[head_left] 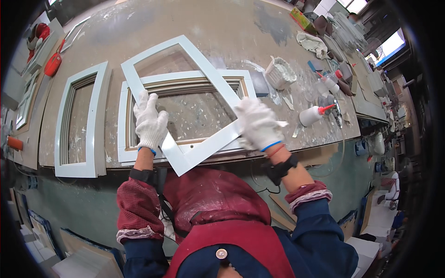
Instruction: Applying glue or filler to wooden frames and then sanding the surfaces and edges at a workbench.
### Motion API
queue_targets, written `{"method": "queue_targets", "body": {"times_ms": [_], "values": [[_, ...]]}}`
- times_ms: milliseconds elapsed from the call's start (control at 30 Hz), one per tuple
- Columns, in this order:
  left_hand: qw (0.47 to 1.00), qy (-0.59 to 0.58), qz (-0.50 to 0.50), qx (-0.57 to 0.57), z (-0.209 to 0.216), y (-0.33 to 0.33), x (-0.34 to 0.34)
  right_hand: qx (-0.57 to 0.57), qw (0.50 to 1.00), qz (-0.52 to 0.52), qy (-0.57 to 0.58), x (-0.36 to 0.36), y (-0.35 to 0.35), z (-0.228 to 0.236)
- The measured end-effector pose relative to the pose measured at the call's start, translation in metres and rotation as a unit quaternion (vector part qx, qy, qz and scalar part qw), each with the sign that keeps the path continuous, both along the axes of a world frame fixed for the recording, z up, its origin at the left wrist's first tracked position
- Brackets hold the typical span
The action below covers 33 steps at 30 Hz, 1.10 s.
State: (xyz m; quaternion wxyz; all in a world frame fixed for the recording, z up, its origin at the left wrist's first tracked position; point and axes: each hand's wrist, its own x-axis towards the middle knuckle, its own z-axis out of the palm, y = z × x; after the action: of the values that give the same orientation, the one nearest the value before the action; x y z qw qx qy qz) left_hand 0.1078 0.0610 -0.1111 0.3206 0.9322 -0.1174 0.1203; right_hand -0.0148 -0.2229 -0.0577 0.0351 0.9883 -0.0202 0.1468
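A white rectangular frame, turned at an angle, overlaps a second white frame with a stepped inner edge. My left hand, in a white knit glove, grips the left side of the angled frame, thumb toward its opening. At its right corner my right hand, gloved too, is closed over the frame and hides that corner. A small white piece juts out beside the right-hand fingers; I cannot tell what it is. A third, narrower white frame lies to the left on the worktable.
Right of the frames stand a paste-smeared white tub and a white bottle with a red nozzle. A blue-grey block sits near the tub. A crumpled cloth lies farther back. At the far left is a red-orange tool.
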Motion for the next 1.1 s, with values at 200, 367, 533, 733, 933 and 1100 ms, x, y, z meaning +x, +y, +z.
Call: {"method": "queue_targets", "body": {"times_ms": [200, 367, 533, 733, 933, 1100], "values": [[1.000, 0.026, -0.004, 0.007, 0.011, -0.003, -0.006, 0.105, 0.976, -0.188, -0.035, -0.055, -0.124, -0.006], [1.000, -0.006, -0.003, 0.009, -0.001, 0.004, -0.006, 0.085, 0.971, -0.205, 0.087, -0.064, -0.138, -0.018], [1.000, -0.020, 0.003, -0.003, 0.001, 0.004, -0.005, 0.020, 0.997, -0.007, -0.071, 0.002, -0.115, -0.014], [0.999, -0.017, 0.027, 0.028, 0.003, -0.010, 0.000, 0.123, 0.992, -0.034, -0.004, 0.111, -0.137, -0.069], [0.999, -0.042, 0.025, 0.002, 0.006, -0.011, -0.006, 0.072, 0.989, -0.034, 0.121, 0.126, -0.141, -0.062], [0.999, -0.003, 0.047, 0.028, -0.001, -0.028, -0.006, 0.203, 0.978, -0.033, 0.040, 0.099, -0.159, -0.055]]}}
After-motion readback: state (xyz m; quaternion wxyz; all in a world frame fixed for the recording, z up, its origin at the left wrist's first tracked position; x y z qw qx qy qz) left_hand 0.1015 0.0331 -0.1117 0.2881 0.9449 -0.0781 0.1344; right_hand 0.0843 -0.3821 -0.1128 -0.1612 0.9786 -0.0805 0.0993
